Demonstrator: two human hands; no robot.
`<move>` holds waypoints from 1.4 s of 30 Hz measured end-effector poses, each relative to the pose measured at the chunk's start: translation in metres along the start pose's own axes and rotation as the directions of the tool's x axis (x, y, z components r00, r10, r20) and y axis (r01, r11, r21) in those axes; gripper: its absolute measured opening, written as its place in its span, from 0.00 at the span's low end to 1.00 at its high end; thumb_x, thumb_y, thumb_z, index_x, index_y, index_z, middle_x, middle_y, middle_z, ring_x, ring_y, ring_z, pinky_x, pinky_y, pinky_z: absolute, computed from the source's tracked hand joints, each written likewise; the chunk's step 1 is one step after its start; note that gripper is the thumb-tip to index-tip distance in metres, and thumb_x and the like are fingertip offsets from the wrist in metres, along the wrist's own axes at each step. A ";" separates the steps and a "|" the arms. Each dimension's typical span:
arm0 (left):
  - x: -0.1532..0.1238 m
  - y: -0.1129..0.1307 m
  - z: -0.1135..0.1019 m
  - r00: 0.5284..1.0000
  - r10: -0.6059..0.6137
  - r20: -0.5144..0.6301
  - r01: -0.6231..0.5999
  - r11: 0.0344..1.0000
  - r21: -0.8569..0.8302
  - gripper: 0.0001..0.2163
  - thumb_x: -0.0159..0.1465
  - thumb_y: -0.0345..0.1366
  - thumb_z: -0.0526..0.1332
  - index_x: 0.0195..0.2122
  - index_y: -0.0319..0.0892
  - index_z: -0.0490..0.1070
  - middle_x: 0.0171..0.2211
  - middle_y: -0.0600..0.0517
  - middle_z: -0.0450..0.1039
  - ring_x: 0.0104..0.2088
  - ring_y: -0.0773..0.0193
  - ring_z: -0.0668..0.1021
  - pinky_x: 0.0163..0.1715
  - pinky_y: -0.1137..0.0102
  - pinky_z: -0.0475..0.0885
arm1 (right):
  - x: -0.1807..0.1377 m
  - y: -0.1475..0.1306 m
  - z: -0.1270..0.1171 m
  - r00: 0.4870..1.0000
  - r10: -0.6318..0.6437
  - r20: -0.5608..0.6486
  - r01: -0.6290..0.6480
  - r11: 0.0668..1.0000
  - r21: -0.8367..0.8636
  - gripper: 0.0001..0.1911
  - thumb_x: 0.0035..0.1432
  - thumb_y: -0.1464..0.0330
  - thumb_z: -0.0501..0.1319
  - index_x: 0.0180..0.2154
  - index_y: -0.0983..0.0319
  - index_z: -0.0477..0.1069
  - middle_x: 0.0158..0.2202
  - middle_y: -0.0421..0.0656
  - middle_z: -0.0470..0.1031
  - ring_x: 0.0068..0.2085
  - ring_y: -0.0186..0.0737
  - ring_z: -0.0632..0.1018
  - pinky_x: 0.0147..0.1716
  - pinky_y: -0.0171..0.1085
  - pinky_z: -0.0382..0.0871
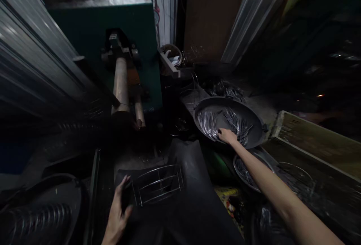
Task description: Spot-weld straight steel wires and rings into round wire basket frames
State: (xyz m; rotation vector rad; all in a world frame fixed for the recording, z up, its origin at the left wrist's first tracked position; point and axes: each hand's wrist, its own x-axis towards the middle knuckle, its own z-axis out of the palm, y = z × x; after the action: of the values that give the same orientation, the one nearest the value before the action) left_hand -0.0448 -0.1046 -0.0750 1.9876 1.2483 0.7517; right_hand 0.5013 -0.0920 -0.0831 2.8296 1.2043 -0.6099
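Note:
My right hand (228, 136) reaches into a round dark pan (254, 115). Its fingers are closed at the near end of a bundle of shiny bent wire pieces (208, 122); exactly how many they grip is hidden. A second pile of wire pieces (235, 122) lies beside it in the pan. Over my lap, my left hand (120, 207) is open, thumb and fingers apart, at the left end of a welded wire rack (159, 184). The rack rests on a dark cloth (194, 200) covering my legs, and I see no firm grip on it.
Ahead stands a green machine (90, 30) with thick metal rods (121, 83) jutting toward me. A yellowish crate (318, 139) is at right. Another bowl of wire pieces (248, 169) sits below the pan. A dark basin (56, 188) holding curved wires lies at lower left.

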 end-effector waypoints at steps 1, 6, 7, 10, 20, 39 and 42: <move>0.003 0.006 -0.008 0.999 0.002 -0.034 -0.002 1.000 0.016 0.33 0.60 0.56 0.48 0.62 0.44 0.50 0.59 0.42 0.59 0.59 0.47 0.64 0.56 0.50 0.60 | 0.000 -0.001 -0.003 0.999 0.003 -0.032 -0.002 1.000 0.026 0.17 0.59 0.63 0.55 0.48 0.61 0.70 0.49 0.53 0.71 0.50 0.50 0.72 0.46 0.42 0.63; 0.039 0.074 -0.025 0.990 0.074 -0.117 -0.066 0.996 0.066 0.20 0.63 0.43 0.53 0.55 0.44 0.62 0.52 0.45 0.67 0.53 0.53 0.71 0.52 0.56 0.67 | 0.001 -0.004 -0.037 0.972 0.123 -0.199 -0.078 0.972 0.221 0.21 0.62 0.62 0.47 0.49 0.67 0.68 0.47 0.59 0.71 0.50 0.53 0.71 0.47 0.44 0.62; 0.049 0.092 -0.021 0.986 0.133 -0.099 -0.128 0.990 0.055 0.18 0.63 0.41 0.54 0.53 0.44 0.64 0.51 0.46 0.68 0.51 0.55 0.72 0.51 0.58 0.68 | 0.000 -0.005 -0.045 0.960 0.160 -0.230 -0.095 0.959 0.268 0.22 0.63 0.62 0.46 0.49 0.68 0.68 0.47 0.60 0.70 0.50 0.54 0.71 0.47 0.45 0.62; 0.073 0.142 0.000 0.939 0.344 -0.007 -0.344 0.939 0.003 0.14 0.63 0.36 0.56 0.50 0.45 0.67 0.47 0.47 0.71 0.47 0.58 0.74 0.47 0.64 0.71 | -0.007 -0.006 -0.069 0.925 0.238 -0.296 -0.101 0.905 0.412 0.16 0.60 0.63 0.52 0.42 0.67 0.70 0.44 0.60 0.71 0.49 0.56 0.71 0.47 0.49 0.61; 0.101 0.234 0.071 0.899 0.413 0.150 -0.346 0.876 -0.337 0.20 0.65 0.36 0.52 0.59 0.44 0.58 0.56 0.44 0.64 0.56 0.56 0.67 0.57 0.58 0.61 | -0.097 -0.062 -0.143 0.964 0.075 -0.257 0.226 0.282 0.932 0.17 0.62 0.73 0.44 0.20 0.60 0.47 0.17 0.32 0.46 0.15 0.27 0.52 0.17 0.26 0.56; 0.081 0.187 0.041 0.960 0.017 0.278 0.166 0.765 -0.622 0.18 0.63 0.47 0.52 0.40 0.36 0.70 0.20 0.57 0.60 0.20 0.74 0.62 0.21 0.77 0.58 | -0.227 -0.184 -0.066 0.789 -0.540 -0.293 0.445 0.173 0.879 0.12 0.56 0.59 0.60 0.30 0.61 0.71 0.33 0.43 0.73 0.38 0.39 0.73 0.39 0.36 0.66; 0.067 0.175 0.034 0.948 -0.030 0.317 0.224 0.772 -0.595 0.19 0.65 0.47 0.49 0.41 0.37 0.71 0.19 0.57 0.62 0.19 0.74 0.63 0.22 0.77 0.59 | -0.222 -0.189 -0.052 0.828 -0.474 -0.301 0.434 0.200 0.878 0.16 0.57 0.54 0.57 0.31 0.61 0.70 0.26 0.40 0.69 0.29 0.35 0.70 0.29 0.33 0.64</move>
State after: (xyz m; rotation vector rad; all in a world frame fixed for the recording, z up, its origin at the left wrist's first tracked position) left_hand 0.1002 -0.1072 0.0483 1.3792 0.8003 0.6623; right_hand 0.2484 -0.1045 0.0703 3.0300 2.3463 -1.9823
